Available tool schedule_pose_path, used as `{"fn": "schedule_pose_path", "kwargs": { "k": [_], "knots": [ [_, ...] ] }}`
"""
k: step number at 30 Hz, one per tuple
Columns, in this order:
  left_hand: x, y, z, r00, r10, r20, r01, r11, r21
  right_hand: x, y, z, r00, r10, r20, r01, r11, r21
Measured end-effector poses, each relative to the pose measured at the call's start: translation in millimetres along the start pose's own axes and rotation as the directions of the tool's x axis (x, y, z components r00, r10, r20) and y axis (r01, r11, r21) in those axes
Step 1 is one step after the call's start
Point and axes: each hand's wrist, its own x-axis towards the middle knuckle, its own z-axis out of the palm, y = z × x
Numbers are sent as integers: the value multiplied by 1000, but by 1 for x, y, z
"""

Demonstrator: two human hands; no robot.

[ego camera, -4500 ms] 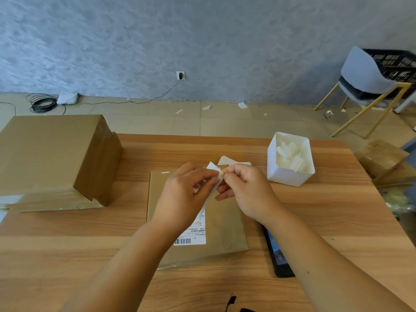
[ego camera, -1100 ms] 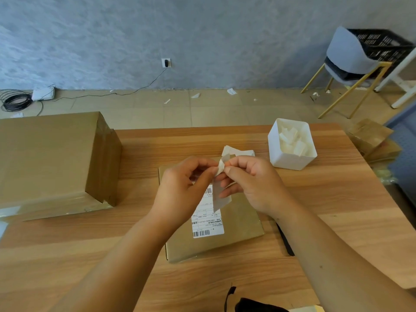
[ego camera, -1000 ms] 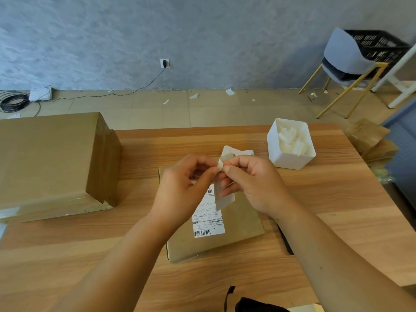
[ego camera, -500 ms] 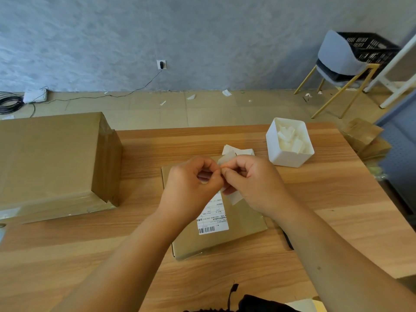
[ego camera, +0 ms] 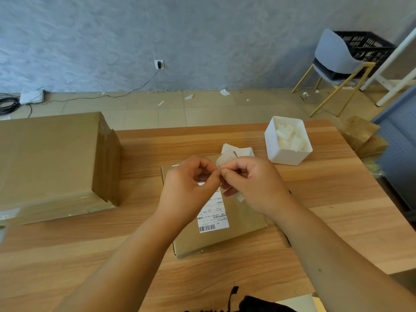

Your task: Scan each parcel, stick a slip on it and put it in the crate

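Both hands meet just above the flat brown parcel (ego camera: 243,219): left hand (ego camera: 186,188) and right hand (ego camera: 254,188) each pinch the small white slip (ego camera: 225,159) at fingertips. The parcel lies label-up on the wooden table (ego camera: 337,199), set back from the near edge. Left of it there's bare wood, then a big carton (ego camera: 51,158). Back-right sits a white bin (ego camera: 286,154). The black crate (ego camera: 364,45) is far beyond, on a chair.
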Motion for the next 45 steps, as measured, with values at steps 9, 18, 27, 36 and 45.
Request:
{"fn": "schedule_pose_path", "kwargs": {
  "k": [9, 18, 27, 36, 45],
  "knots": [
    [1, -3, -1, 998, 58, -20, -56, 992, 113, 1, 1, 7, 1000, 7, -6, -7, 999, -35],
    [1, -8, -7, 999, 0, 41, -3, 998, 68, 3, 1, 10, 999, 54, -3, -54, 998, 26],
    [3, -9, -14, 990, -36, 139, 41, 999, -36, 1, 2, 5, 997, 68, 25, -70, 993, 90],
    [4, -10, -15, 986, 29, 165, -27, 1000, -13, 3, 6, 6, 995, 102, 19, -104, 991, 83],
    [3, -12, -17, 993, 43, 110, -42, 999, -15, 3, 4, 6, 989, 141, 52, -148, 973, 175]
  ]
}}
